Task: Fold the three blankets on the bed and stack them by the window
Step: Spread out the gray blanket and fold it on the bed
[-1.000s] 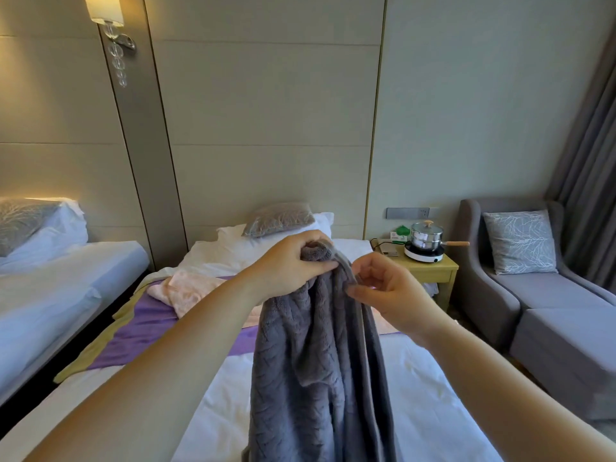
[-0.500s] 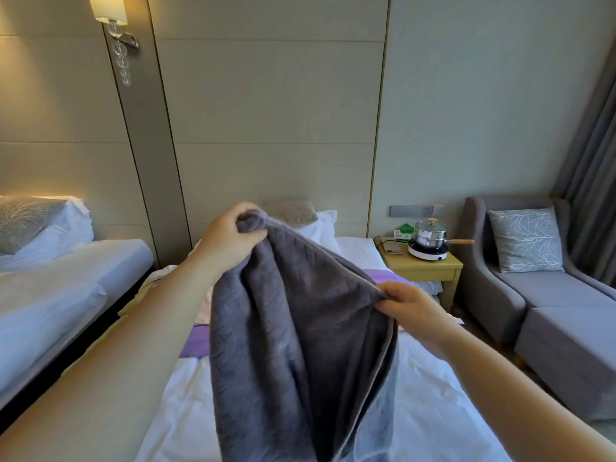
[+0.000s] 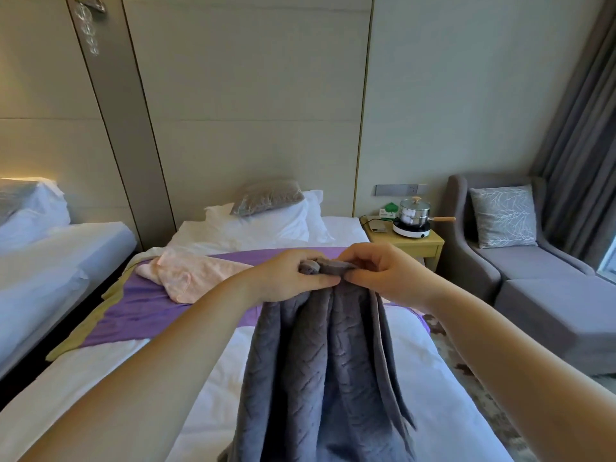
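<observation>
1. Left hand (image 3: 286, 278) and right hand (image 3: 383, 275) pinch the bunched top edge of a textured grey fleece blanket (image 3: 326, 361) hanging above the white bed (image 3: 133, 378).
2. A crumpled pink blanket (image 3: 196, 275) lies on a spread purple blanket (image 3: 140, 305).
3. The print on the green-and-white box (image 3: 388, 210) is too small to read.

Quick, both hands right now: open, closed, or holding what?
Left hand: closed, gripping the top edge of the textured grey blanket.
Right hand: closed, pinching the same edge.

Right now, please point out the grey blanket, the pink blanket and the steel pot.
grey blanket (image 3: 330, 361), head view, on the hanging middle folds.
pink blanket (image 3: 200, 275), head view, on its crumpled middle.
steel pot (image 3: 413, 215), head view, on its shiny side wall.
</observation>
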Tool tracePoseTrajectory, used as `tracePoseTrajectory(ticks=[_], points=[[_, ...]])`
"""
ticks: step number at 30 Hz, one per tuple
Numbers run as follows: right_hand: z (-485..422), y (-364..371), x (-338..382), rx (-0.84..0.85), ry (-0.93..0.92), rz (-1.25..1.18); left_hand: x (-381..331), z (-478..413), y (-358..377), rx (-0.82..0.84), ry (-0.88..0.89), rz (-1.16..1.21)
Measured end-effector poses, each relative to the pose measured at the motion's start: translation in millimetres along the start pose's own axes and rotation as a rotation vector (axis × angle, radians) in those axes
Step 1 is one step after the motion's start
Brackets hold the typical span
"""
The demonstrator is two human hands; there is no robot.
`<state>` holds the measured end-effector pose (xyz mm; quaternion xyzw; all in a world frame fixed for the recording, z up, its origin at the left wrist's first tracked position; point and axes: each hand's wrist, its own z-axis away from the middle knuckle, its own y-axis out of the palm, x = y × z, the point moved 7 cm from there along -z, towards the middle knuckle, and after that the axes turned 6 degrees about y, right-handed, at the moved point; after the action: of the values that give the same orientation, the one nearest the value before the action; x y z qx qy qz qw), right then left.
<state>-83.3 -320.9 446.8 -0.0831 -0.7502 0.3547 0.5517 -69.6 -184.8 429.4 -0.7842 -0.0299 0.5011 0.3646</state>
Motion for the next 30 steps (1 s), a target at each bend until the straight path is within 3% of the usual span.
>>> tracePoseTrajectory(ticks=[4,12,21,25,30], points=[[15,-5,-33,-0.112,0.074,0.042,-15,-5,-12,-0.181,0.087,-0.001],[29,-9,-71,-0.156,0.176,0.309,-24,3,-67,-0.544,0.096,-0.039],[36,-17,-59,-0.028,0.164,0.281,4,32,-96,-0.726,-0.086,-0.075],[44,-28,-53,-0.069,0.153,0.242,15,49,-107,-0.806,-0.119,-0.041],[55,-43,-43,-0.234,0.143,0.052,19,57,-101,-0.769,-0.137,-0.059]])
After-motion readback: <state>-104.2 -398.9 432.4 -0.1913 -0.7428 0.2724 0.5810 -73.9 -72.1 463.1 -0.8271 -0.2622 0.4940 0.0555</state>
